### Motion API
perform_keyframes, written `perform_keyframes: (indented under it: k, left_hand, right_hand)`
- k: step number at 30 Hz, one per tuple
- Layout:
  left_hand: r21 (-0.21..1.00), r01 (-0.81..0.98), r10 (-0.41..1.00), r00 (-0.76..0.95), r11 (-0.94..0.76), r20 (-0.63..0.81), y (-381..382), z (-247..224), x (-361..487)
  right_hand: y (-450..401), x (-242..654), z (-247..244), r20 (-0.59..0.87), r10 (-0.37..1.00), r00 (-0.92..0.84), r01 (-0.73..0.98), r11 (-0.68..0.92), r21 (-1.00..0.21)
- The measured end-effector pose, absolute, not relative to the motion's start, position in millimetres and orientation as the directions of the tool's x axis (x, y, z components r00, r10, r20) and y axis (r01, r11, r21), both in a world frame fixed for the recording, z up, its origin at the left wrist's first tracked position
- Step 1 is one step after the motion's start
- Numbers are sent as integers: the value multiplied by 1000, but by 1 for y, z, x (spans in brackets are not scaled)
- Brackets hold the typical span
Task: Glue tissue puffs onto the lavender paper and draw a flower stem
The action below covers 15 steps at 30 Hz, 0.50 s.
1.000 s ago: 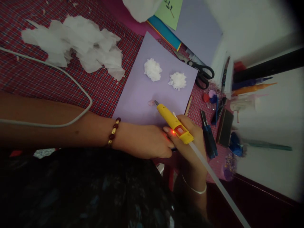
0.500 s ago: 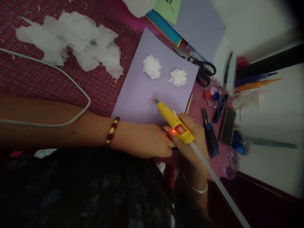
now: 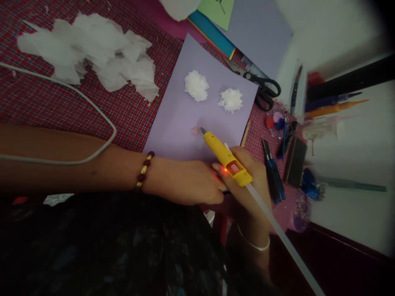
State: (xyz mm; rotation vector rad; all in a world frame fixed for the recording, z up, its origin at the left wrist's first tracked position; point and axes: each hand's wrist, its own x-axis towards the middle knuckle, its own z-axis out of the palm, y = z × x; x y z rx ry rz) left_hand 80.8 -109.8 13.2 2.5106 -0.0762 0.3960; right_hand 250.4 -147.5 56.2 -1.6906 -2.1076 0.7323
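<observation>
In my right hand [image 3: 249, 176] is a yellow glue gun [image 3: 224, 154] with a small red light lit on its side. A long clear glue stick [image 3: 286, 242] runs out of its back end. Its metal nozzle is just beside a pinkish blob [image 3: 196, 130] on a sheet of purple paper [image 3: 173, 119]. My left hand [image 3: 191, 183] is closed against my right hand; a bit of something dark shows past its fingers, the rest hidden. Two ruffled white paper flowers, one on the left [image 3: 196, 85] and one on the right [image 3: 231, 100], lie on the purple sheet.
Cut white tissue pieces [image 3: 101, 49] lie on the checked tablecloth [image 3: 129, 119]. A white cord [image 3: 101, 115] loops across my left forearm. Black-handled scissors [image 3: 262, 88], a box cutter [image 3: 273, 174] and a dark block [image 3: 295, 162] sit to the right by the wall.
</observation>
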Motion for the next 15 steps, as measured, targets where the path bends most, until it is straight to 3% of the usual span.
perform_keyframes:
  k: [11,15]
  left_hand:
    - [558,-130,36,960,-820,277,-110,16,80]
    - [567,-139,32,959,-812,280,-109,18,79]
  right_hand:
    - [-145,250,57,-40,966,-256,782,183,-596]
    - [-147,248,61,-83,972,-222,780,125,-613]
